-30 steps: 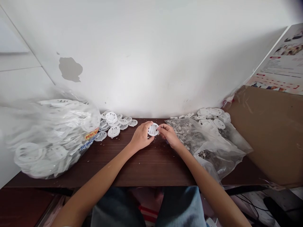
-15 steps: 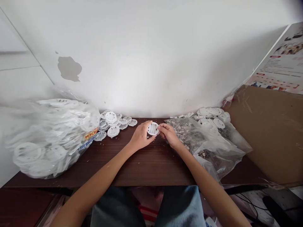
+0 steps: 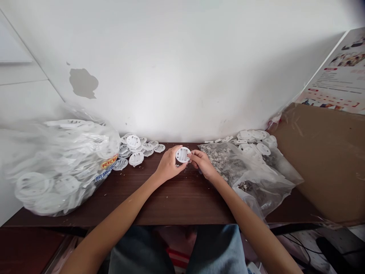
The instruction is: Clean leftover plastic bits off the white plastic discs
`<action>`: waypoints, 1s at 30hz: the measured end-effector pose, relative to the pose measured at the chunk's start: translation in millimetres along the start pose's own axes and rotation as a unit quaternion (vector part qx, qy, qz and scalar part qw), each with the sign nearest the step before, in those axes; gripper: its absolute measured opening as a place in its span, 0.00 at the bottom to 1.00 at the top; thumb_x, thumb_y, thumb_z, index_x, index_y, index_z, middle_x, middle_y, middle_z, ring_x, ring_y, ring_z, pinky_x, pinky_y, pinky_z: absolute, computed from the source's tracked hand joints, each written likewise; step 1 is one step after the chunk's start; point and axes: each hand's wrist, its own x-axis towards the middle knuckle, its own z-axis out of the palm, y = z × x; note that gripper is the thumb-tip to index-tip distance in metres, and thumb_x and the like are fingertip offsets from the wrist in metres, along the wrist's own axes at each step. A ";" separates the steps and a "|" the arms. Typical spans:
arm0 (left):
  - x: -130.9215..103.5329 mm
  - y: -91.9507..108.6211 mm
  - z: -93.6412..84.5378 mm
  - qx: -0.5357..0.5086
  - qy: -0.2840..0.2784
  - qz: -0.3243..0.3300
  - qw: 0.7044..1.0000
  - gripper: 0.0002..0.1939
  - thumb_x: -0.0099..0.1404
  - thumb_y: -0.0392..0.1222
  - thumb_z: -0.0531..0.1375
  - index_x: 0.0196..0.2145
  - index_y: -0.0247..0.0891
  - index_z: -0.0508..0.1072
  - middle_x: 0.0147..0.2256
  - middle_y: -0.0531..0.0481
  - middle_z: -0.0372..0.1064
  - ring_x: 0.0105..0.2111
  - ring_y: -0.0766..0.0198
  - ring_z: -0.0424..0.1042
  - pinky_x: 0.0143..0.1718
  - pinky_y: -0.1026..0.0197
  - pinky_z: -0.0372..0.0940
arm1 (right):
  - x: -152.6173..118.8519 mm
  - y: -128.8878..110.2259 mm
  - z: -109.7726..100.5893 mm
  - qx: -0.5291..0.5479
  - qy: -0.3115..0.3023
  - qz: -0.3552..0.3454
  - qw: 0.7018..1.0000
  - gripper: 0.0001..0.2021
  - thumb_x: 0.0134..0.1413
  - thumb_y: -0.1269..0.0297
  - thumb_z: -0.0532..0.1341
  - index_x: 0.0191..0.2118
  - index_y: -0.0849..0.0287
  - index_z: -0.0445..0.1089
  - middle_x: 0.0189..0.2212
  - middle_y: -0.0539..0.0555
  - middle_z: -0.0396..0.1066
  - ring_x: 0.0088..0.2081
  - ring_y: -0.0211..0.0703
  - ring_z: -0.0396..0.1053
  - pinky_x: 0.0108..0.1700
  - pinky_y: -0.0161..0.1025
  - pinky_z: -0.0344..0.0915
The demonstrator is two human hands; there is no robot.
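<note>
A round white plastic disc [image 3: 183,154] with slots across its middle is held up above the dark table by my left hand [image 3: 169,164], thumb below and fingers along its left edge. My right hand [image 3: 202,161] is at the disc's right edge, thumb and finger pinched together on a tiny thin piece too small to name. Just right of that hand lies a heap of small metal and white pieces [image 3: 218,156] on a clear plastic bag [image 3: 265,186]. Small bits are also near the left thumb.
To the left stands a bulging clear bag [image 3: 65,163] full of white slotted discs, with a loose pile of discs [image 3: 137,148] beside it. More white discs [image 3: 253,140] lie at the back right, by a brown cardboard box [image 3: 322,160]. A white wall [image 3: 182,76] rises behind the table [image 3: 171,205].
The disc has shifted very slightly left in my left hand's hold. My right thumb now reaches a little over the disc's right edge.
</note>
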 end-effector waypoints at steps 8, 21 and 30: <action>2.0 -1.6 -4.7 0.038 -0.061 0.012 0.997 0.39 0.69 0.55 0.67 0.71 0.41 0.59 0.62 0.35 0.70 0.61 0.43 0.71 0.60 0.40 0.68 | -0.1 1.7 5.1 -0.051 0.023 -0.008 0.998 0.20 0.51 0.44 0.70 0.31 0.56 0.68 0.22 0.44 0.62 0.23 0.34 0.52 0.25 0.35 0.48; 63.4 -53.5 -78.7 0.265 -0.120 -0.203 0.935 0.37 0.73 0.63 0.54 0.67 0.31 0.65 0.55 0.30 0.74 0.56 0.35 0.72 0.56 0.40 0.66 | 6.7 6.2 1.1 -0.035 0.071 0.044 0.996 0.19 0.54 0.44 0.67 0.38 0.56 0.70 0.27 0.46 0.67 0.23 0.34 0.55 0.26 0.34 0.52; 50.8 -125.7 -114.8 0.396 -0.210 -0.334 0.829 0.33 0.72 0.52 0.48 0.62 0.20 0.65 0.59 0.16 0.67 0.61 0.26 0.66 0.58 0.33 0.60 | 4.2 6.8 6.1 -0.052 0.046 0.054 0.996 0.17 0.56 0.45 0.66 0.37 0.55 0.69 0.26 0.45 0.67 0.23 0.34 0.56 0.24 0.33 0.51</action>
